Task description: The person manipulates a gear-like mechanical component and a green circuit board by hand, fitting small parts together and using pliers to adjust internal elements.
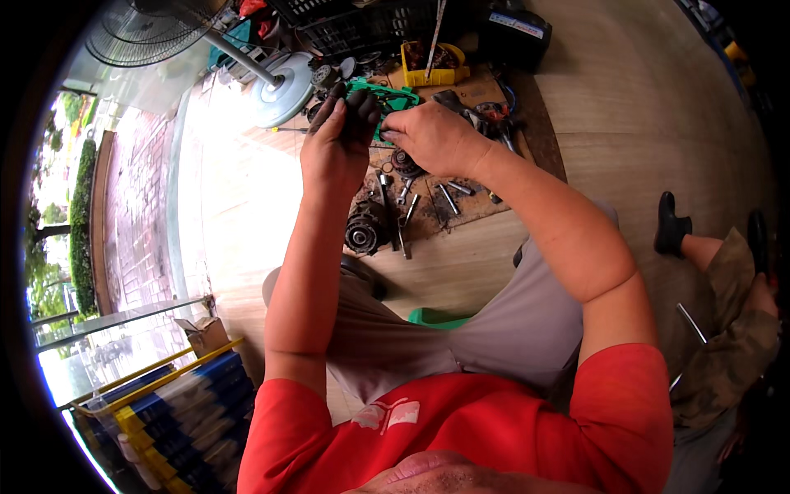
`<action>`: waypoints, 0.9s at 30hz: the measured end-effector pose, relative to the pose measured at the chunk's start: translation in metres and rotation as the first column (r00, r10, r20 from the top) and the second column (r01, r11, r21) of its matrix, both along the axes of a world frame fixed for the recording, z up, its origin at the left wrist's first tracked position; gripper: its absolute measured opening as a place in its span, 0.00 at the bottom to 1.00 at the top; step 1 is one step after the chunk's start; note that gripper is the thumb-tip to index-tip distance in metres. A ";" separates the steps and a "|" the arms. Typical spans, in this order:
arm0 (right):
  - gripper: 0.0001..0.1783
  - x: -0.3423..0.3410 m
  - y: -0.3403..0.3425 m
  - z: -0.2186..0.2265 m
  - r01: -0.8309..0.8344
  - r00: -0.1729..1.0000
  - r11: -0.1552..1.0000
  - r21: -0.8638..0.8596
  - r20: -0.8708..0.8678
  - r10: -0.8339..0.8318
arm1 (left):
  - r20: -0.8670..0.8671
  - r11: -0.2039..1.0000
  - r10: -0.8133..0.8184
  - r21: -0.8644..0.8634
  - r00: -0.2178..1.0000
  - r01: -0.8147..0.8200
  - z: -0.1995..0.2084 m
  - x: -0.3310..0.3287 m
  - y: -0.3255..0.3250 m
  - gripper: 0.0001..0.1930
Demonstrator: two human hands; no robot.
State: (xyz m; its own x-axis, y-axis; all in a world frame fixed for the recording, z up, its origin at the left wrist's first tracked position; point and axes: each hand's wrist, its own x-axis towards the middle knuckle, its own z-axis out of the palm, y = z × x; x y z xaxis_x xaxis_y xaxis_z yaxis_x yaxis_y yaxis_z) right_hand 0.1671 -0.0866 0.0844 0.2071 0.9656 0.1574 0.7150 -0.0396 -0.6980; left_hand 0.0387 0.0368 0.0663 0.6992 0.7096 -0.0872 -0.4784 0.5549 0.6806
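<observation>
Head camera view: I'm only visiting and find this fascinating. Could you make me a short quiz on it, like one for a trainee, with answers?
1. True or false: the yellow container is to the right of the standing fan's base in the picture.
2. Fill in: the person's shirt is mostly ____.
3. Which of the person's hands is nearer that base: the left hand or the right hand?

Key:
1. True.
2. Red.
3. The left hand.
</observation>
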 end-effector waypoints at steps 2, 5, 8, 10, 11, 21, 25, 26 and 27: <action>0.10 0.001 0.000 -0.001 0.004 1.000 1.000 -0.001 0.026 -0.004 | 0.048 0.999 -0.044 -0.017 0.998 0.045 -0.005 -0.001 0.005 0.19; 0.10 0.003 0.001 0.001 -0.025 0.998 0.999 -0.020 0.058 0.026 | 0.107 0.992 -0.121 -0.029 0.987 0.124 -0.005 -0.004 0.008 0.18; 0.11 0.008 0.003 -0.007 -0.067 0.992 0.997 0.044 0.113 0.061 | 0.134 0.979 -0.193 -0.040 0.972 0.200 -0.004 -0.008 0.011 0.17; 0.11 0.015 -0.001 0.001 -0.074 0.990 0.997 -0.006 0.122 0.074 | 0.125 0.962 -0.257 -0.057 0.958 0.266 0.002 -0.011 0.013 0.17; 0.11 0.018 -0.003 0.004 -0.079 0.989 0.996 -0.030 0.126 0.082 | 0.077 0.956 -0.290 -0.028 0.954 0.293 0.006 -0.013 0.013 0.17; 0.11 0.052 -0.009 0.005 -0.087 0.977 0.996 0.006 0.194 0.084 | -0.371 0.786 -0.530 0.123 0.763 0.606 0.029 -0.022 -0.002 0.17; 0.11 0.051 -0.008 0.006 -0.093 0.968 0.996 0.003 0.233 0.089 | -0.532 0.693 -0.554 0.131 0.640 0.709 0.032 -0.020 -0.010 0.17; 0.11 0.050 -0.008 0.006 -0.088 0.966 0.996 0.021 0.244 0.081 | -0.610 0.684 -0.493 0.169 0.621 0.709 0.029 -0.020 -0.011 0.17; 0.11 0.049 -0.008 0.007 -0.086 0.964 0.996 0.039 0.256 0.073 | -0.657 0.662 -0.447 0.213 0.607 0.719 0.026 -0.020 -0.011 0.17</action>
